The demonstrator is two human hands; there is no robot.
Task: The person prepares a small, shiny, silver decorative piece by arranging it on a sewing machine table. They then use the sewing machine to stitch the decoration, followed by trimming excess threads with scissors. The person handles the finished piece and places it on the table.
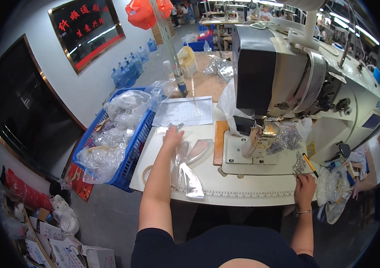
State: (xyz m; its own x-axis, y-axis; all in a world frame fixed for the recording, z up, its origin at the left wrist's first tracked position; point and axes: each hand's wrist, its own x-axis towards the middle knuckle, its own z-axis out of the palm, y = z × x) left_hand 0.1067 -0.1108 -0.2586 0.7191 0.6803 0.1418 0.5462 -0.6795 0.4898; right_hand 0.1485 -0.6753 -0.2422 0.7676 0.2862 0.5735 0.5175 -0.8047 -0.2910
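Observation:
My left hand [172,136] reaches over the left of the white sewing table [252,182], fingers apart at a small heap of shiny silvery bits [176,125]. Beside its wrist lie clear plastic shoe-upper-like pieces [189,176], curved and glossy. At the right front edge, my right hand [305,185] has its fingers drawn together by another cluster of small silvery bits [299,164]; whatever is between its fingertips is hidden. An orange-and-black pen [309,165] lies just beyond that hand. Between both hands stands the industrial sewing machine [254,71], its needle area over a metal plate [239,154].
A blue basket [134,163] of clear plastic bags stands left of the table. A gridded paper sheet [185,110] lies behind my left hand. A metal pole [167,40] rises at the back. Bagged scraps [332,187] hang at the right edge; cartons [60,250] sit lower left.

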